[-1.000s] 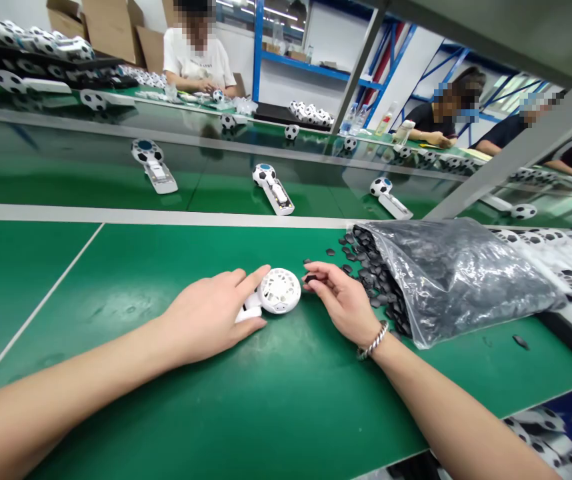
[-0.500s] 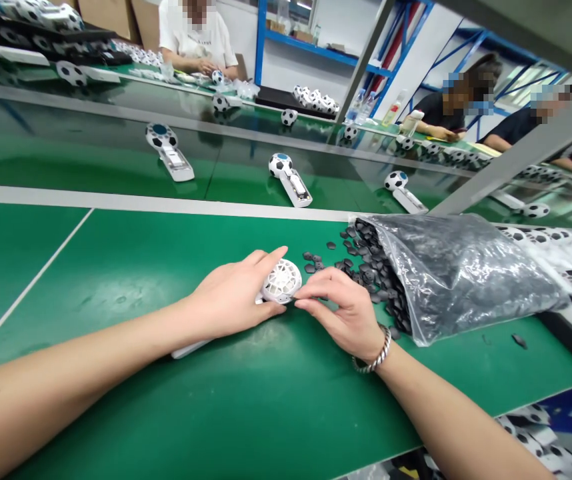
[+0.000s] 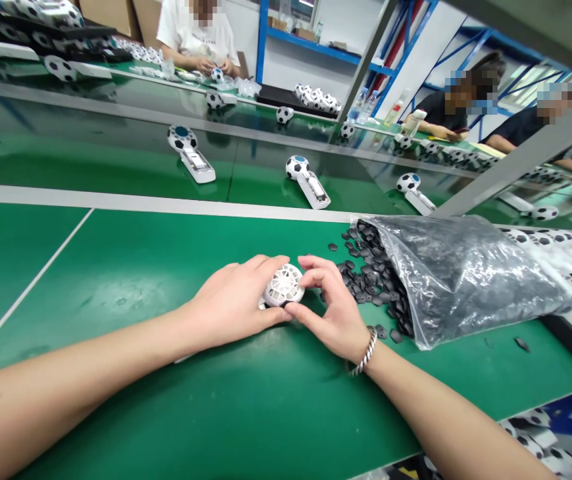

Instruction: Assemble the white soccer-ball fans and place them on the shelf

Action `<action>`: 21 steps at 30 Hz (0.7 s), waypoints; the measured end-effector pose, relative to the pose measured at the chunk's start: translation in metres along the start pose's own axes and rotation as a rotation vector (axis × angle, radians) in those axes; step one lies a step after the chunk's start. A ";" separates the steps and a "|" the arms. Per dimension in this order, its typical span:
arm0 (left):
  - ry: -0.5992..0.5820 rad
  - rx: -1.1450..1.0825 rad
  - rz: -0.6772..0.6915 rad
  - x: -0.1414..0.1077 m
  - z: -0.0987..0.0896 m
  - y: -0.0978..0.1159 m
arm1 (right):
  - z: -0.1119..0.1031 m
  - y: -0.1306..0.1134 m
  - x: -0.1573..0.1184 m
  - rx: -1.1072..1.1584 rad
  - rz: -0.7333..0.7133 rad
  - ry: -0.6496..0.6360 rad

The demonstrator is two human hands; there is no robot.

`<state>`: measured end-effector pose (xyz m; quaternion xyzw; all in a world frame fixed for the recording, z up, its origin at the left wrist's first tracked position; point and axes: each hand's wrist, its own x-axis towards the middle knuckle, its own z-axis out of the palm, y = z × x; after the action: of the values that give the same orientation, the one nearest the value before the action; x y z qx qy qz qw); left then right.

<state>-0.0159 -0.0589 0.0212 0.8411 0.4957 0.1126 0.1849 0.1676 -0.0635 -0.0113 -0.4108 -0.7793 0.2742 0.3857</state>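
Observation:
A white, round-headed handheld fan (image 3: 285, 285) with an open grille sits on the green table, its handle mostly hidden under my left forearm. My left hand (image 3: 239, 297) is closed around the head's left side, thumb at the near edge and fingers over the far edge. At the right side, my right hand (image 3: 333, 307) grips the same head, with its thumb low on the rim and curled fingers higher up. Whether a small black piece lies under the right fingertips cannot be seen. Just beyond that hand is a pile of black pentagon pieces (image 3: 366, 283).
The pieces spill from a clear plastic bag (image 3: 471, 280). Past the white table edge (image 3: 166, 205), a green conveyor carries football-patterned fans (image 3: 309, 180). A slanted metal post (image 3: 516, 150) stands at right. A co-worker (image 3: 199, 40) sits across the belt.
My right hand has gone from a pinch on a small dark piece at the head's lower rim to a wider grip round its right side. Fans on the belt have shifted right.

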 end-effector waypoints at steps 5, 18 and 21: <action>0.009 0.005 0.032 0.001 -0.003 0.002 | 0.003 0.001 -0.001 0.099 0.066 -0.139; -0.053 0.003 -0.012 -0.002 -0.009 -0.010 | -0.016 0.023 0.019 -0.619 0.008 -0.218; -0.029 0.063 0.043 0.000 -0.014 -0.017 | -0.018 0.024 0.018 -0.668 0.012 -0.207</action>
<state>-0.0349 -0.0486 0.0269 0.8586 0.4779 0.0886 0.1629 0.1866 -0.0339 -0.0124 -0.4888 -0.8586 0.0465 0.1474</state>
